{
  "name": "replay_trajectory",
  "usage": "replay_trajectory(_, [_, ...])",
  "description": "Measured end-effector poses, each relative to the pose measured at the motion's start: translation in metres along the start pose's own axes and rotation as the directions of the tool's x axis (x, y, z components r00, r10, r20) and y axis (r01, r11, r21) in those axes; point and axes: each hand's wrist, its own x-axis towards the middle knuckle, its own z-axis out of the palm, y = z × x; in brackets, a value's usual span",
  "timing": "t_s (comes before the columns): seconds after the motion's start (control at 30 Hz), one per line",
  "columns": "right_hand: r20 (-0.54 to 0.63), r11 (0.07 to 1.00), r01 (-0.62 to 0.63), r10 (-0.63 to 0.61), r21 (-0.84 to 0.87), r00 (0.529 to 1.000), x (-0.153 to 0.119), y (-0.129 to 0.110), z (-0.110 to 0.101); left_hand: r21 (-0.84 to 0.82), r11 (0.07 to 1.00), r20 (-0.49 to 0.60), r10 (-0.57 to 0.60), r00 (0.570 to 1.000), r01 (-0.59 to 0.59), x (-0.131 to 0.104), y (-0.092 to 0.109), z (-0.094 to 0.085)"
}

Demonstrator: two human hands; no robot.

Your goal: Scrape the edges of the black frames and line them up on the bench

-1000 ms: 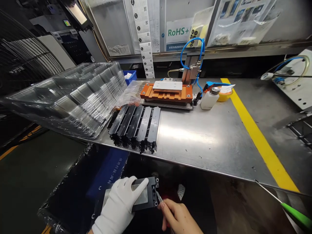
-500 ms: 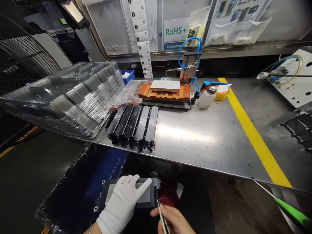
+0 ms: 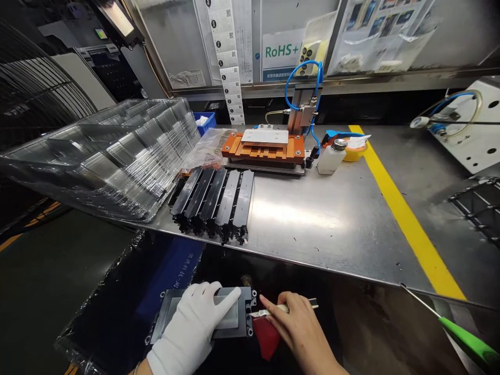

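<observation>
My left hand (image 3: 191, 325), in a white glove, is closed on a flat black plastic part (image 3: 242, 312) with a grey panel in its middle, held below the table's front edge. Bare and closed, my right hand (image 3: 299, 325) grips a light-handled craft knife (image 3: 282, 309). The knife lies nearly level, and its blade tip points left at the part's right end, close to the small lugs and holes there. Whether the blade touches the plastic I cannot tell.
On the metal table (image 3: 297, 219) stand several black parts (image 3: 213, 203), an orange fixture (image 3: 262, 148) and a white bottle (image 3: 332, 157). Clear trays (image 3: 128, 156) are stacked left. A green-handled tool (image 3: 464, 336) juts in at lower right.
My right hand has moved right and turned, so the knife has swung from steep to nearly level. The black part has shifted and tilted slightly under my left hand.
</observation>
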Motion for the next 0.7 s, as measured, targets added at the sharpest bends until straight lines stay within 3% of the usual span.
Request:
replay_trajectory(0.27, [0.018,0.996,0.094,-0.094,-0.007,0.995,0.006,0.008,0.0,-0.061,0.998,0.161,0.045,0.986,-0.035,0.003,-0.005,-0.007])
replay_trajectory(0.43, [0.055,0.991,0.136,-0.137,0.02,0.989,0.01,0.014,-0.002,-0.112,0.991,0.281,0.107,0.954,-0.078,0.008,-0.008,-0.018])
replay_trajectory(0.7, [0.085,0.981,0.187,-0.19,0.041,0.978,0.011,0.018,0.001,-0.178,0.967,0.233,0.221,0.947,-0.182,0.012,-0.016,-0.035])
